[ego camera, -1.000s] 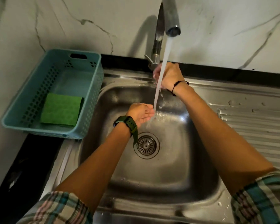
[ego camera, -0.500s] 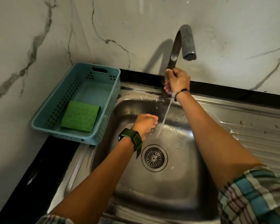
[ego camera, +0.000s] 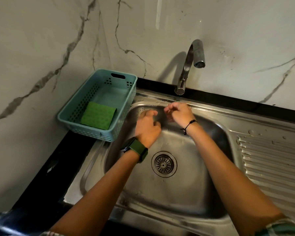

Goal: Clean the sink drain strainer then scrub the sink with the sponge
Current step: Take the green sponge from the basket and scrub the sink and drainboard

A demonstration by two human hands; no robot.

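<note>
Hands hover over the back part of a stainless steel sink, neither one holding anything. The left hand is loosely curled, fingers bent downward and apart from one another, above the sink's rear left corner. A green-strapped watch sits on that wrist. The right hand hangs just beside the left one, near the sink's back rim; its fingers are also loosely bent, the thumb and forefinger close together but with nothing visible between them. A thin black cord bracelet circles the right wrist.

The drain strainer sits seated in the drain at the middle of the sink's floor, below and between the two forearms, apart from both hands. Its round slotted metal face is uncovered.

The sponge, green side up, lies in the near end of a teal plastic basket, which stands on the black table along the sink's left edge, its near right corner overlapping the sink rim. The left hand is near the basket but not touching it.

A curved metal faucet rises from the sink's back edge against a marble-patterned wall; no stream shows at its spout. A ribbed draining board extends from the sink's right side, with a few water drops on it.
</note>
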